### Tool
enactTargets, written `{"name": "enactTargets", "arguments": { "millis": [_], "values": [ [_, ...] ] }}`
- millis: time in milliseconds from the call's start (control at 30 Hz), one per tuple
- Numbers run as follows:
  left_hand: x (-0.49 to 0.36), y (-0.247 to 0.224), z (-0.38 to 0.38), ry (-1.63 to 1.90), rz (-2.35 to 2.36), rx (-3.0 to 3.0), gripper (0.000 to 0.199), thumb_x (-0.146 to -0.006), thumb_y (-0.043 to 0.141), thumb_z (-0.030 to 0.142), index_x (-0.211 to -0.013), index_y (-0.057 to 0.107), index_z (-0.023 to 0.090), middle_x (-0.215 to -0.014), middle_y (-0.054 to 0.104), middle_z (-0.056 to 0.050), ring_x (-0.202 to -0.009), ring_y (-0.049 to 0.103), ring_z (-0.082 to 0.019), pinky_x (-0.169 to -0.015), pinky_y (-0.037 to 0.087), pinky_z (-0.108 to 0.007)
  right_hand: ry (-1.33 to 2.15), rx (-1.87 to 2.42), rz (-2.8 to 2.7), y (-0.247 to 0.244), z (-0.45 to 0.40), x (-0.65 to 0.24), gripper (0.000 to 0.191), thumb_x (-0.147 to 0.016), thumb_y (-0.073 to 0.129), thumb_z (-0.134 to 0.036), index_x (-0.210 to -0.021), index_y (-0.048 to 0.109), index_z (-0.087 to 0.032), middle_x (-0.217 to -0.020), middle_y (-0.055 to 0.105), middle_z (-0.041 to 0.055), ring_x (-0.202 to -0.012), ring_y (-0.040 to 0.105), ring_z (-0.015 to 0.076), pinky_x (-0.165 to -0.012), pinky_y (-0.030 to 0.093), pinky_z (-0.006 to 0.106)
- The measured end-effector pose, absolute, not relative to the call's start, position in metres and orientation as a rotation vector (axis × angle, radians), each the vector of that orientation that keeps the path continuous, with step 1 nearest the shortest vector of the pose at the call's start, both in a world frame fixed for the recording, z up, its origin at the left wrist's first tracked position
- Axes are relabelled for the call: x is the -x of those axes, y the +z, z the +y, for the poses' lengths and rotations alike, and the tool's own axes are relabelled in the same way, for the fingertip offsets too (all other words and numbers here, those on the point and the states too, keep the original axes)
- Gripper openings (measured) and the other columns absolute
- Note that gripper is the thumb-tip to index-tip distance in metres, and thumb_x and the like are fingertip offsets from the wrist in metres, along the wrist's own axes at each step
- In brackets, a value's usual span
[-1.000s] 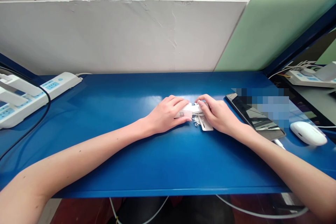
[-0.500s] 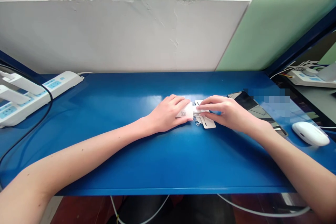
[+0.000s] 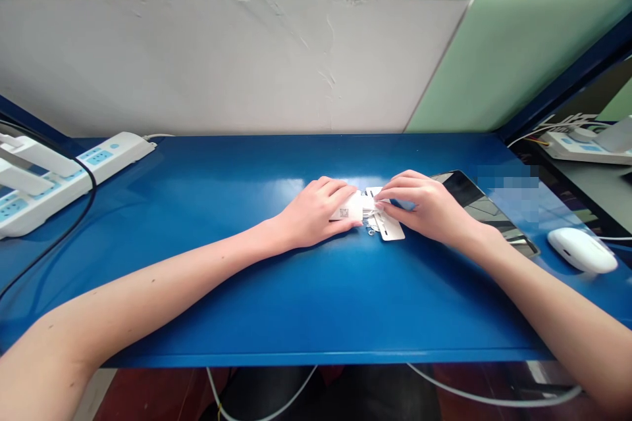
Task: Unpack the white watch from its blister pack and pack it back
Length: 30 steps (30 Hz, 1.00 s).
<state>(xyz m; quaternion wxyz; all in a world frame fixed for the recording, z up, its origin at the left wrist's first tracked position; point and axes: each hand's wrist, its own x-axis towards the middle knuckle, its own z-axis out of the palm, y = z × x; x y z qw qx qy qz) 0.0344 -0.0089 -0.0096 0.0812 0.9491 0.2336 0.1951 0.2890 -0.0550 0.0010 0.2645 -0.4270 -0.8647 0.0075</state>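
On the blue desk my left hand lies over a flat white packet with a QR code, thumb along its near edge and fingers over its top. My right hand is just to the right, thumb and fingertips drawn together at a small white piece that they partly cover. Beneath those fingertips lies a white card with dark slots, set at a slant. Small clear or shiny bits show between the packet and the card; what they are is too small to tell.
A dark phone-like slab lies behind my right wrist. Farther right is a white mouse with a cable. A white power strip with plugs and a black cable stands at the left. A wall panel closes off the back.
My right hand has shifted slightly back and away from the packet, and more of the slotted card shows. My left hand stays on the packet.
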Motion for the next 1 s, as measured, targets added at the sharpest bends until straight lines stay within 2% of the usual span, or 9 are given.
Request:
{"name": "enactTargets", "arguments": {
  "millis": [267, 433, 533, 633, 733, 833, 1000],
  "values": [
    [-0.035, -0.009, -0.009, 0.585, 0.694, -2.835, 0.047, -0.096, 0.058, 0.045, -0.130, 0.056, 0.012, -0.126, 0.064, -0.015, -0.113, 0.057, -0.030, -0.100, 0.047, -0.044, -0.056, 1.181, -2.268, -0.003, -0.062, -0.271, 0.017, -0.094, 0.060, -0.023, -0.090, 0.075, -0.016, -0.092, 0.077, 0.0090, -0.088, 0.067, 0.0247, -0.076, 0.057, 0.039],
    [-0.034, -0.009, -0.009, 0.588, 0.696, -2.832, 0.049, -0.097, 0.057, 0.048, -0.131, 0.056, 0.012, -0.127, 0.063, -0.016, -0.113, 0.057, -0.030, -0.099, 0.048, -0.045, -0.048, 1.221, -2.262, 0.008, -0.064, -0.280, 0.016, -0.095, 0.060, -0.025, -0.089, 0.074, -0.019, -0.088, 0.077, 0.0070, -0.086, 0.069, 0.0234, -0.075, 0.057, 0.036],
    [-0.034, -0.010, -0.009, 0.598, 0.692, -2.837, 0.051, -0.096, 0.058, 0.048, -0.130, 0.056, 0.011, -0.127, 0.063, -0.016, -0.113, 0.057, -0.030, -0.098, 0.048, -0.045, 0.002, 1.238, -2.271, 0.011, -0.065, -0.282, 0.018, -0.095, 0.057, -0.022, -0.099, 0.073, -0.018, -0.093, 0.078, 0.0080, -0.084, 0.071, 0.0219, -0.072, 0.057, 0.034],
    [-0.034, -0.010, -0.009, 0.614, 0.679, -2.834, 0.050, -0.096, 0.059, 0.047, -0.130, 0.056, 0.010, -0.126, 0.064, -0.016, -0.112, 0.058, -0.030, -0.098, 0.048, -0.045, 0.064, 1.216, -2.295, 0.009, -0.067, -0.279, 0.022, -0.094, 0.054, -0.020, -0.108, 0.072, -0.017, -0.100, 0.077, 0.0097, -0.090, 0.072, 0.0226, -0.076, 0.058, 0.034],
    [-0.034, -0.011, -0.009, 0.623, 0.670, -2.829, 0.049, -0.096, 0.060, 0.045, -0.130, 0.056, 0.010, -0.127, 0.064, -0.017, -0.114, 0.058, -0.030, -0.099, 0.048, -0.045, 0.185, 1.189, -2.280, 0.005, -0.069, -0.275, 0.030, -0.089, 0.055, -0.014, -0.116, 0.068, -0.017, -0.098, 0.078, 0.0083, -0.091, 0.073, 0.0227, -0.080, 0.058, 0.035],
    [-0.034, -0.011, -0.008, 0.634, 0.674, -2.821, 0.048, -0.097, 0.060, 0.045, -0.130, 0.057, 0.012, -0.127, 0.064, -0.016, -0.116, 0.058, -0.030, -0.100, 0.048, -0.046, 0.296, 1.179, -2.245, 0.002, -0.071, -0.273, 0.046, -0.084, 0.056, -0.010, -0.129, 0.060, -0.018, -0.100, 0.078, 0.0062, -0.097, 0.073, 0.0233, -0.084, 0.059, 0.036],
    [-0.033, -0.012, -0.009, 0.662, 0.662, -2.813, 0.043, -0.097, 0.058, 0.043, -0.129, 0.058, 0.014, -0.129, 0.063, -0.016, -0.119, 0.058, -0.030, -0.102, 0.048, -0.046, 0.512, 1.133, -2.231, 0.000, -0.074, -0.270, 0.067, -0.085, 0.057, -0.013, -0.149, 0.039, -0.018, -0.124, 0.071, 0.0136, -0.113, 0.070, 0.0260, -0.093, 0.058, 0.040]
  ]
}}
